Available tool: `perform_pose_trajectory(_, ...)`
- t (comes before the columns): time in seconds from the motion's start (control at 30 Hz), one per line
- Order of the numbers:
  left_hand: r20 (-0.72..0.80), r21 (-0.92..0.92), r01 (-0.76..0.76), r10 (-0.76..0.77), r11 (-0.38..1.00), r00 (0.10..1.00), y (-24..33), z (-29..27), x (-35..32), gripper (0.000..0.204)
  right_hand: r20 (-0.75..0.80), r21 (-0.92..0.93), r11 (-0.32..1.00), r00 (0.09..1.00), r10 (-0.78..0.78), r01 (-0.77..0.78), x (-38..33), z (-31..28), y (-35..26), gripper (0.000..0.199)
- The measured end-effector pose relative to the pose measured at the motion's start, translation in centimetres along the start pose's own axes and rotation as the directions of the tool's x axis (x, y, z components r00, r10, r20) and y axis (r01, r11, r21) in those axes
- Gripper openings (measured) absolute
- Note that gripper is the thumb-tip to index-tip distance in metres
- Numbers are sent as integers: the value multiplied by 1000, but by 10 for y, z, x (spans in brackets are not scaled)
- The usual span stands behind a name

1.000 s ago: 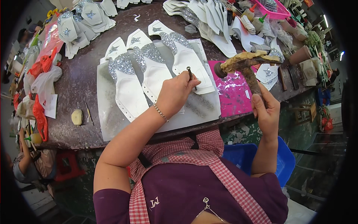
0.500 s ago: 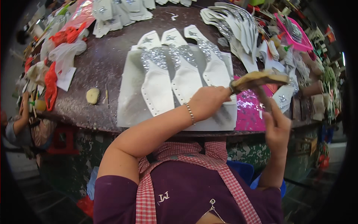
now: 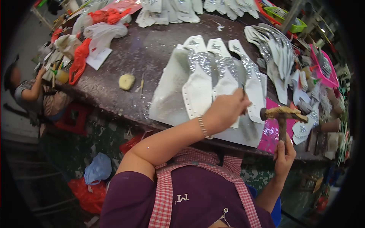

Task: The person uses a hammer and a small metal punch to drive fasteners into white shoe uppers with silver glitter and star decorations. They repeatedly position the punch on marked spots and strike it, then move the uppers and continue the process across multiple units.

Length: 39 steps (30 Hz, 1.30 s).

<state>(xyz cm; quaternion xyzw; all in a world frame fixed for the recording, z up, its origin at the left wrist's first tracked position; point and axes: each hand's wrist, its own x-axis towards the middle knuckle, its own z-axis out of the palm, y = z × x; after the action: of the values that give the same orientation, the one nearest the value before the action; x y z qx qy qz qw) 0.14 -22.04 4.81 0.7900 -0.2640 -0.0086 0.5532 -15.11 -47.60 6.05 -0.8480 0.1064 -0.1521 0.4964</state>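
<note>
In my right hand (image 3: 285, 155) a hammer (image 3: 282, 127) stands upright, its head wrapped in tan material. My left hand (image 3: 226, 114) is closed over the middle one of three white shoe-upper pieces with silver glitter. A thin dark rod pokes up from its fingers; its lower end is hidden. The left piece (image 3: 198, 89) has a row of holes along its edge. My hand partly covers the middle piece (image 3: 224, 84), and the right piece (image 3: 255, 95) lies beside it. All three rest on a pale board (image 3: 167, 102), next to a shiny pink sheet (image 3: 270, 133).
A yellowish lump (image 3: 126, 81) and a thin stick (image 3: 142, 85) lie left of the board. Stacked white-and-glitter pieces (image 3: 275, 53) sit at the back right, near a pink basket (image 3: 327, 78). Red and clear plastic bags (image 3: 80, 60) lie left. Another person (image 3: 32, 91) sits at far left.
The view has turned, shifting the table scene rightward. My left hand has parted from the hammer head and is over the middle piece. The hammer now stands upright in my right hand.
</note>
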Motion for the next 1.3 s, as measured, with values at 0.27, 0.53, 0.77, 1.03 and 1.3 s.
perform_pose_trajectory(0.27, -452, 620, 512, -263, 595, 852, -110, -170, -81, 35, 60, 109, 994, 998, 3, -9, 8, 25, -5, 42)
perform_pose_trajectory(0.53, -598, 688, 637, -225, 347, 769, -131, -185, -85, 28, 148, 97, 994, 986, -72, 58, 11, 51, -36, 41)
perform_pose_trajectory(0.77, -607, 629, 638, -233, 443, 760, -110, -174, -79, 21, 133, 76, 996, 989, -57, 47, 11, 54, -48, 40)
perform_pose_trajectory(1.03, -690, 240, 296, -52, 925, 722, -67, -219, -61, 17, 79, 169, 985, 996, -36, 23, 10, 53, -33, 40)
perform_pose_trajectory(1.3, -734, 351, 548, -141, 759, 664, -139, -263, -104, 15, 122, 182, 983, 992, -28, 6, 15, 55, -25, 43)
